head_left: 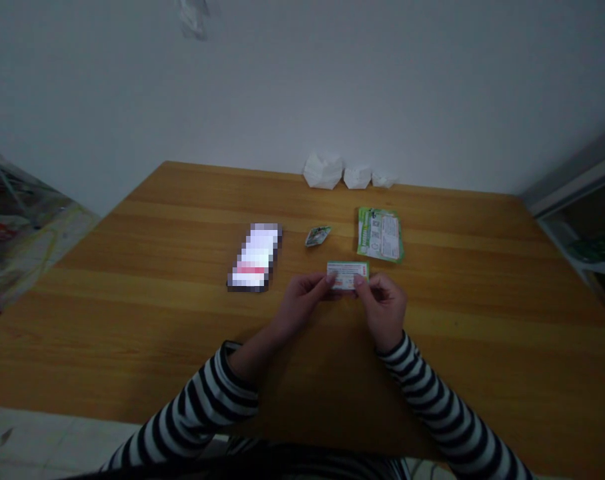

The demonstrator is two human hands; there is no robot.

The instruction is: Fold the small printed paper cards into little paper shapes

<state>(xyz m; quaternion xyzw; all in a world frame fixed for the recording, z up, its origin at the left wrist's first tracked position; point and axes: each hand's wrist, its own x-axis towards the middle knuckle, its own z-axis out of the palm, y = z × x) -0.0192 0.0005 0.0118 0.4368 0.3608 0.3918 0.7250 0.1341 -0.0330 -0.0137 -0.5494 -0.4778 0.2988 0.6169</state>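
Between both hands is a small white printed card (348, 275) with green and red at its edges, held above the wooden table. My left hand (302, 300) pinches its left side, thumb on top. The right side of the card is pinched by my right hand (384, 307). Beyond the hands lies a small, dark green and white packet (318, 235). A larger green and white printed packet (380, 235) rests farther right. To the left, a phone (255, 257) with a lit, blurred screen lies on the table.
Several crumpled white papers (323, 171) stand along the back edge of the wooden table (147, 267), against the wall. Clutter and plastic sheeting are on the floor at the left. A dark framed opening or shelf is at the far right.
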